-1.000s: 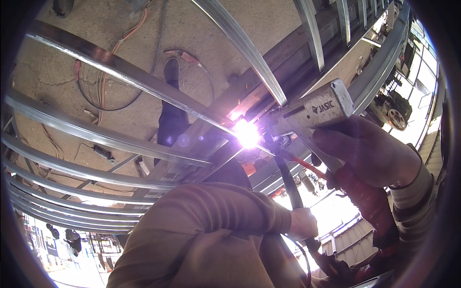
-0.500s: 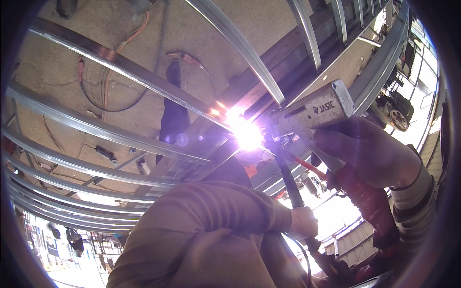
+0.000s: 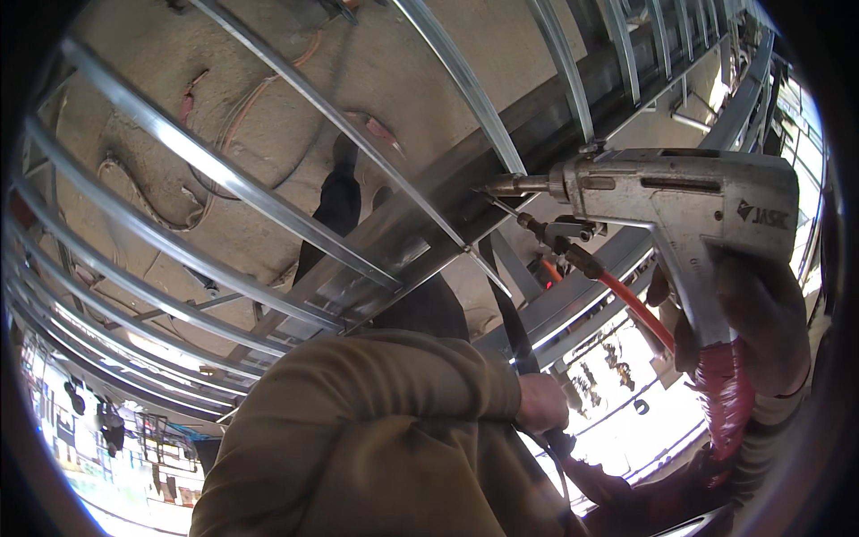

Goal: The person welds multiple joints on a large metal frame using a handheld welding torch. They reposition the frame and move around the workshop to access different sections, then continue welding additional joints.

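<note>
My right hand is wrapped round the grip of a metal welding gun with a red-wrapped cable below. The gun's nozzle points left over a long dark metal beam, beside a bright crossbar; whether the tip touches cannot be told. A thin wire guide with an orange-red hose runs under the nozzle. No arc glows at the tip. My left hand, at the lower middle, is closed round a dark strap-like strip that rises toward the beam. Its lower part is hidden by hand and sleeve.
Several shiny metal bars run across to the beam like a grille. Beneath them lies a concrete floor with cables on it. A dark-clad leg and foot show between the bars. Another metal rail runs lower right.
The bright welding arc and sparks have gone out. My right hand and the gun have shifted right, with the nozzle now plainly visible. My left hand still grips the dark strip.
</note>
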Action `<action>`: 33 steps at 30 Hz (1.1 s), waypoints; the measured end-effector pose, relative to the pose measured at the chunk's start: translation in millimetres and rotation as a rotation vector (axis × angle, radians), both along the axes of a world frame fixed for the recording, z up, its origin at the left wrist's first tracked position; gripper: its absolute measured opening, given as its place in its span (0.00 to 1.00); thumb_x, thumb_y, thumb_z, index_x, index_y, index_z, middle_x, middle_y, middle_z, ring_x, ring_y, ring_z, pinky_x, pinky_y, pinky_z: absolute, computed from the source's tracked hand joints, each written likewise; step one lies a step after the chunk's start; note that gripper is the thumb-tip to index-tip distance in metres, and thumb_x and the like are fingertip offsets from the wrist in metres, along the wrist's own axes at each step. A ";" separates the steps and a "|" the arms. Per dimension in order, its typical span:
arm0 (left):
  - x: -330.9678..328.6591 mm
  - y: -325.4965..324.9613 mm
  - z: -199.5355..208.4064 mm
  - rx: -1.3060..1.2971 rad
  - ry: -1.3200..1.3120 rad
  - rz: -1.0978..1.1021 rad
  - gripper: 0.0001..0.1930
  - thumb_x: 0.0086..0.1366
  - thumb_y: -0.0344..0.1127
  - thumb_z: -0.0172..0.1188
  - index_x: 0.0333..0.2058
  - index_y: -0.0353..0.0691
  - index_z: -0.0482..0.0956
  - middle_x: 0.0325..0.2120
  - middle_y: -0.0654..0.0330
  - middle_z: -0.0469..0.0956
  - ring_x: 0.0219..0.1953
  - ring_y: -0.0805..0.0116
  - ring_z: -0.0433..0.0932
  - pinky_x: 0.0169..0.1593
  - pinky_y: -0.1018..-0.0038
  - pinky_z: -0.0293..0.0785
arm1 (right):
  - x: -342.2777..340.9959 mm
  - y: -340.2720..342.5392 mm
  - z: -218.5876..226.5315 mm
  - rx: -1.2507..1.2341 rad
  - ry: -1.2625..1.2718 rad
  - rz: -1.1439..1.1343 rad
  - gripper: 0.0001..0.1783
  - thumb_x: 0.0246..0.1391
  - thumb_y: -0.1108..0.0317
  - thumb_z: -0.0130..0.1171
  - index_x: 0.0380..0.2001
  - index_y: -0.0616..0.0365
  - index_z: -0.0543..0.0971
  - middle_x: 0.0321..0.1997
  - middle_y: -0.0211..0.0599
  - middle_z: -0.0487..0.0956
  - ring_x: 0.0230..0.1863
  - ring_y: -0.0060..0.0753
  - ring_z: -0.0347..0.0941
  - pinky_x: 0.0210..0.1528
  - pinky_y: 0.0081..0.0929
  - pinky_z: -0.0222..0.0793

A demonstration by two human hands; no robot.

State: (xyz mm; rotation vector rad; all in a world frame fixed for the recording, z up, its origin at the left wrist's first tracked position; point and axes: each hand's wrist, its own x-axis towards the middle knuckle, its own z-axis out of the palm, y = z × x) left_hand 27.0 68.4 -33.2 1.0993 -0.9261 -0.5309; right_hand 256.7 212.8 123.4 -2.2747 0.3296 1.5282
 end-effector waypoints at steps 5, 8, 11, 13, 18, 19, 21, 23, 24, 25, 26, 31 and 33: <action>2.1 2.3 6.2 0.047 -0.011 0.026 0.11 0.60 0.36 0.63 0.42 0.50 0.87 0.37 0.55 0.86 0.44 0.50 0.85 0.46 0.56 0.80 | -17.5 16.0 1.7 0.070 0.120 0.564 0.25 0.70 0.57 0.54 0.58 0.69 0.72 0.41 0.49 0.82 0.37 0.39 0.83 0.39 0.35 0.80; 3.7 -1.3 8.4 0.083 -0.045 0.110 0.12 0.61 0.42 0.69 0.41 0.47 0.86 0.35 0.53 0.86 0.43 0.49 0.85 0.47 0.55 0.81 | -37.8 30.4 -8.7 0.055 0.212 0.749 0.24 0.71 0.57 0.55 0.57 0.68 0.73 0.41 0.47 0.82 0.43 0.40 0.81 0.47 0.39 0.77; 5.9 -6.0 7.1 0.039 0.014 0.196 0.16 0.61 0.48 0.70 0.42 0.47 0.86 0.35 0.53 0.85 0.43 0.47 0.85 0.47 0.54 0.80 | -57.0 50.3 -28.5 -0.017 0.318 0.993 0.23 0.72 0.56 0.55 0.56 0.67 0.73 0.37 0.44 0.82 0.40 0.37 0.81 0.46 0.36 0.77; 8.0 -10.7 5.8 0.052 0.006 0.271 0.18 0.61 0.51 0.70 0.43 0.47 0.85 0.36 0.52 0.85 0.43 0.47 0.84 0.48 0.54 0.79 | -79.2 59.2 -42.4 -0.059 0.328 1.156 0.23 0.72 0.56 0.54 0.55 0.68 0.74 0.35 0.41 0.82 0.36 0.35 0.81 0.44 0.35 0.77; 1.5 -23.0 0.3 0.022 0.037 0.471 0.20 0.61 0.53 0.70 0.44 0.47 0.85 0.38 0.53 0.85 0.45 0.48 0.83 0.49 0.54 0.78 | -131.0 76.2 -64.6 -0.164 0.324 1.363 0.25 0.74 0.54 0.51 0.58 0.66 0.74 0.33 0.39 0.81 0.27 0.29 0.81 0.35 0.32 0.79; 0.8 -25.2 0.6 0.015 0.043 0.490 0.20 0.61 0.54 0.70 0.44 0.48 0.85 0.38 0.53 0.85 0.45 0.48 0.83 0.49 0.54 0.78 | -138.1 77.1 -68.3 -0.165 0.306 1.408 0.24 0.73 0.53 0.51 0.55 0.66 0.75 0.31 0.41 0.80 0.27 0.31 0.82 0.34 0.32 0.79; -4.7 -28.0 -1.4 0.007 0.037 0.522 0.19 0.61 0.54 0.70 0.44 0.48 0.85 0.39 0.54 0.85 0.45 0.48 0.83 0.50 0.54 0.78 | -153.6 77.6 -75.4 -0.153 0.269 1.470 0.24 0.71 0.52 0.52 0.50 0.66 0.78 0.27 0.43 0.80 0.26 0.34 0.82 0.33 0.34 0.78; -8.2 -29.4 -3.4 0.002 0.027 0.534 0.19 0.61 0.54 0.70 0.44 0.48 0.85 0.39 0.54 0.85 0.46 0.48 0.83 0.50 0.54 0.78 | -165.9 76.8 -81.8 -0.191 0.219 1.474 0.24 0.70 0.53 0.52 0.48 0.68 0.78 0.28 0.45 0.81 0.26 0.36 0.82 0.33 0.35 0.79; -10.4 -30.4 -3.7 0.000 0.016 0.539 0.19 0.61 0.54 0.70 0.44 0.49 0.85 0.39 0.54 0.85 0.46 0.48 0.83 0.50 0.53 0.77 | -171.3 76.7 -84.7 -0.180 0.212 1.483 0.24 0.70 0.53 0.52 0.47 0.68 0.78 0.28 0.45 0.81 0.26 0.37 0.82 0.33 0.35 0.79; -12.8 -31.4 -3.4 -0.009 0.028 0.532 0.19 0.61 0.54 0.70 0.44 0.49 0.85 0.39 0.54 0.85 0.46 0.48 0.83 0.50 0.53 0.78 | -175.2 78.1 -86.8 -0.229 0.202 1.487 0.24 0.71 0.53 0.52 0.49 0.68 0.78 0.31 0.45 0.81 0.27 0.36 0.83 0.34 0.35 0.79; -16.2 -32.2 -4.6 -0.015 0.031 0.526 0.19 0.60 0.54 0.70 0.44 0.49 0.85 0.39 0.54 0.85 0.46 0.48 0.83 0.50 0.53 0.78 | -179.3 79.6 -89.0 -0.213 0.197 1.541 0.25 0.71 0.52 0.52 0.50 0.67 0.77 0.33 0.45 0.82 0.27 0.36 0.83 0.35 0.34 0.79; -35.1 -34.1 -6.4 -0.040 0.030 0.547 0.17 0.59 0.49 0.68 0.44 0.49 0.87 0.39 0.53 0.86 0.47 0.49 0.84 0.51 0.55 0.79 | -196.6 83.1 -101.1 -0.367 0.181 1.450 0.29 0.72 0.49 0.52 0.57 0.68 0.76 0.41 0.48 0.83 0.29 0.36 0.82 0.43 0.36 0.78; -42.5 -33.1 -7.2 -0.047 0.010 0.549 0.20 0.59 0.54 0.71 0.44 0.49 0.86 0.38 0.55 0.86 0.45 0.49 0.83 0.50 0.53 0.78 | -202.4 83.1 -103.3 -0.315 0.126 1.524 0.25 0.71 0.52 0.52 0.47 0.70 0.77 0.33 0.45 0.81 0.27 0.36 0.82 0.36 0.35 0.78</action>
